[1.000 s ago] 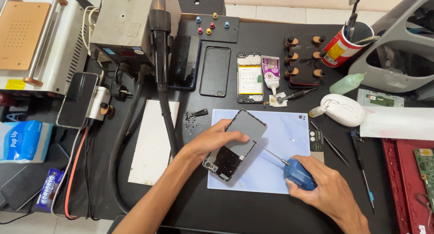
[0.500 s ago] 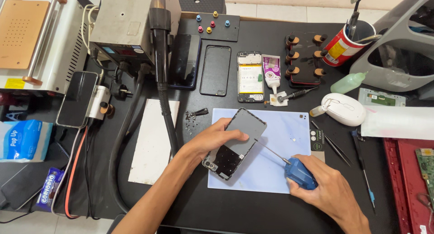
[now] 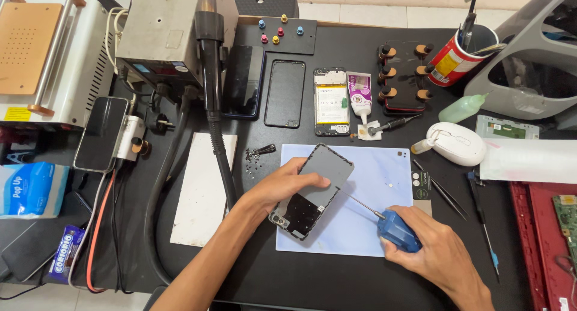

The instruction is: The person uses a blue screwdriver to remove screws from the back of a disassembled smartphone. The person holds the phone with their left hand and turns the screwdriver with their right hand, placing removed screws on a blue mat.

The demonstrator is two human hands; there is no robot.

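An opened phone (image 3: 315, 191) lies slanted on a pale blue work mat (image 3: 372, 227), its back cover off and inner parts showing. My left hand (image 3: 282, 188) rests on its left side and pins it down. My right hand (image 3: 436, 257) grips a blue-handled screwdriver (image 3: 393, 227); the thin metal shaft points up-left and its tip touches the phone's right edge near the middle.
Behind the mat lie a dark phone (image 3: 243, 79), a phone frame (image 3: 285, 93), an open phone with battery (image 3: 330, 102) and a glue tube (image 3: 360, 94). Small screws (image 3: 258, 152) sit left of the mat. A hot-air hose (image 3: 216, 125), white pad (image 3: 201, 197), tweezers (image 3: 442, 191) and red tray (image 3: 544, 239) surround it.
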